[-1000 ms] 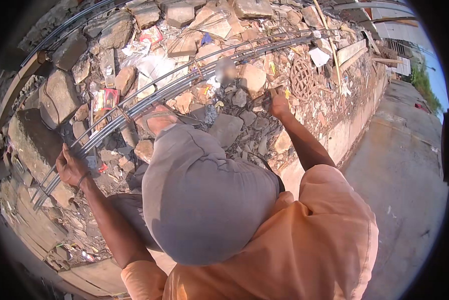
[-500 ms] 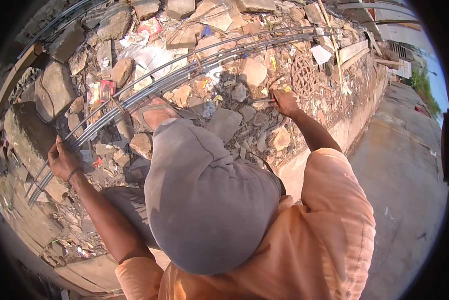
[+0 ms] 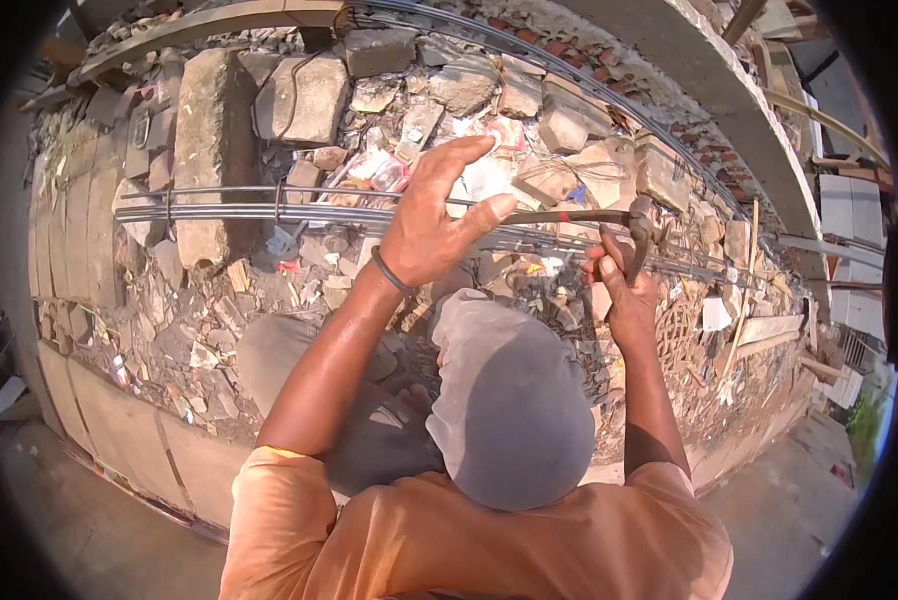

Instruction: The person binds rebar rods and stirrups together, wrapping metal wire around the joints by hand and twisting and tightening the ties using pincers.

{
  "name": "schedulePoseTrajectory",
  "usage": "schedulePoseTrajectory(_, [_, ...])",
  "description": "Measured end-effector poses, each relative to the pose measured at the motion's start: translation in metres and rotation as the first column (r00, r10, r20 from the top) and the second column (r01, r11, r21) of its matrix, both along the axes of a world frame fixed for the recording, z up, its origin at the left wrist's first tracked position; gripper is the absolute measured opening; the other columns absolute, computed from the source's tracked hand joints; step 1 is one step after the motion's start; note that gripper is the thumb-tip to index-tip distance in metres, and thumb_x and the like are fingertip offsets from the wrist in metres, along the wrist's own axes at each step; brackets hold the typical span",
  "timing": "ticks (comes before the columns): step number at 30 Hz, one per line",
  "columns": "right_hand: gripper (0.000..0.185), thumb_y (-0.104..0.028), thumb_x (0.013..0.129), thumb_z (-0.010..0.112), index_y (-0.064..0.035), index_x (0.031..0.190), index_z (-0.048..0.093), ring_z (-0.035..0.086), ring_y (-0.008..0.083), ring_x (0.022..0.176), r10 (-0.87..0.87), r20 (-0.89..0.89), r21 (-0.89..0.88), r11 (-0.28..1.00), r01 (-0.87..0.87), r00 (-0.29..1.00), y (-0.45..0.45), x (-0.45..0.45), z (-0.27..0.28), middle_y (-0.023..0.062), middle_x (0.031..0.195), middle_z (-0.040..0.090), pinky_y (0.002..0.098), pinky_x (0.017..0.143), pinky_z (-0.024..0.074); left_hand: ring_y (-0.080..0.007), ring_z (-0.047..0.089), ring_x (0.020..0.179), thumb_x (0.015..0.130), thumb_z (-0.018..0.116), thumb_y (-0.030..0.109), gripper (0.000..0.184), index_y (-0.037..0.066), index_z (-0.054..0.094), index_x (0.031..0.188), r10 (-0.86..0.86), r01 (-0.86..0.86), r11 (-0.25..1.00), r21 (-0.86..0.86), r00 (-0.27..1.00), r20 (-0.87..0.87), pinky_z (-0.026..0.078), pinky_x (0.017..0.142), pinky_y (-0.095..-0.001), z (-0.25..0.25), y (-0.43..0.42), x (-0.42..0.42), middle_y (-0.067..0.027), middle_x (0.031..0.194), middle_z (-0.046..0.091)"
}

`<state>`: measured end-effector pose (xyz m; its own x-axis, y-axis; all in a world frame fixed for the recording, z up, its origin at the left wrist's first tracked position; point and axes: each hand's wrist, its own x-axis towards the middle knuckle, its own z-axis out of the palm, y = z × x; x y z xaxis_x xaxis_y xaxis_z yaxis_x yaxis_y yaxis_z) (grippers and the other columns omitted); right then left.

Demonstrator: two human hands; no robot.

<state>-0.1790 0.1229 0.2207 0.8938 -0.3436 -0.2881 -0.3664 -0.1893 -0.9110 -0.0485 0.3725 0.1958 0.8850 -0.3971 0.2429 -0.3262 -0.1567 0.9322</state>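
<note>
tool, one, between two hands; rods, several

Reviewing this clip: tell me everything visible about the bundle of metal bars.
The bundle of metal bars is long, thin and grey, apparently steel, with the bars roughly parallel. Two darker cross loops show on its left part; one bar runs slightly apart from the closer-packed others. From bare ends at picture left, it stretches over the rubble toward the right. The left hand hides part of it; whether that hand touches it is unclear.
</note>
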Motion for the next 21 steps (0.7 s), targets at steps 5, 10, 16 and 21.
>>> schedulePoseTrajectory(5, [0.053,-0.019,0.093,0.060,0.0054,0.138,0.044,0.052,0.0189,0.117,0.412,0.018,0.105,0.905,-0.411,0.911,0.072,0.094,0.022,0.0105,0.133,0.052,0.0329,0.100,0.0412,-0.0324,0.049,0.120,0.096,0.052,0.035,0.050,0.000,0.048,0.132,0.253,-0.269,0.938,-0.220,0.962,-0.100,0.028,0.111,-0.0400,0.008,-0.039,0.008,-0.0176,0.099,0.063])
schedulePoseTrajectory(10, [0.056,-0.021,0.094,0.059,0.0041,0.140,0.039,0.048,0.0171,0.123,0.593,0.119,0.077,0.794,-0.603,0.796,0.116,0.149,-0.009,0.0106,0.137,0.049,0.0305,0.101,0.0395,-0.0241,0.064,0.080,0.100,0.047,0.024,0.032,0.000,0.058,0.120,0.436,-0.570,0.738,-0.363,0.812,-0.388,0.041,0.100,-0.0337,0.017,-0.007,0.026,-0.0113,0.079,0.065])
schedulePoseTrajectory(16, [0.034,-0.022,0.096,0.055,0.0017,0.121,0.055,0.059,0.0173,0.098,0.815,0.018,-0.079,0.579,-0.812,0.579,0.157,0.189,-0.017,0.0082,0.107,0.064,0.0315,0.088,0.0472,-0.0200,0.062,0.087,0.101,0.047,0.021,0.028,0.000,0.059,0.115,0.586,-0.826,0.442,-0.350,0.561,-0.584,0.049,0.081,-0.0337,-0.002,0.012,0.027,-0.0151,0.103,0.063])
schedulePoseTrajectory(21, [0.029,-0.016,0.092,0.056,-0.0050,0.120,0.059,0.064,0.0320,0.079,0.838,-0.496,-0.524,-0.078,-0.848,0.229,0.185,0.237,0.003,0.0162,0.090,0.066,0.0396,0.074,0.0497,-0.0228,0.064,0.098,0.098,0.048,0.016,0.030,0.001,0.050,0.123,0.431,-0.988,0.092,-0.124,0.152,-0.889,0.051,0.078,-0.0294,-0.090,0.009,0.040,-0.0136,0.109,0.060])
